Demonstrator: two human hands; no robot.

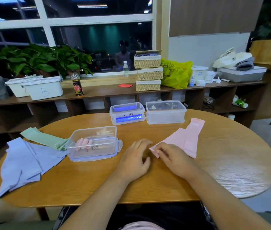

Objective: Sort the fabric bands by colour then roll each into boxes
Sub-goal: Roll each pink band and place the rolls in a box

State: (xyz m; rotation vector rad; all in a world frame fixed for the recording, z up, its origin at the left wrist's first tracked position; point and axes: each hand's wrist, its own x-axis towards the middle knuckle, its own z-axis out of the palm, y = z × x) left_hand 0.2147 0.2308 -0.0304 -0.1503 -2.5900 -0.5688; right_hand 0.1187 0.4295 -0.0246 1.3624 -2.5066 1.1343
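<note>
— Where are the pink bands (189,140)?

— Flat on the table (148,185), right of centre, a few overlapping and fanning away towards the far right. Their near corner points at the person.

— And the right hand (173,156)?

— It lies on that near corner. Its fingers (162,149) are curled and, with the thumb, pinch the edge of the top band, lifting it a little off the table.

— The left hand (136,156)?

— Palm down on the table just left of the same corner. Its fingers (142,143) are loosely spread and hold nothing. Their tips are very near the pink edge; I cannot tell whether they touch it.

— The boxes?

— Three clear ones, all without lids. The near box (113,146) stands left of the left hand and has pink rolls (83,143) lying side by side at its left end. The mid box (114,112) sits at the far edge with blue rolls (126,108) in it. The far box (165,119) is just to its right; I cannot make out its contents.

— The other bands?

— Lilac bands (23,163) are spread over the table's left edge, some hanging off. Green bands (46,138) lie behind them, one end touching the near box.
</note>
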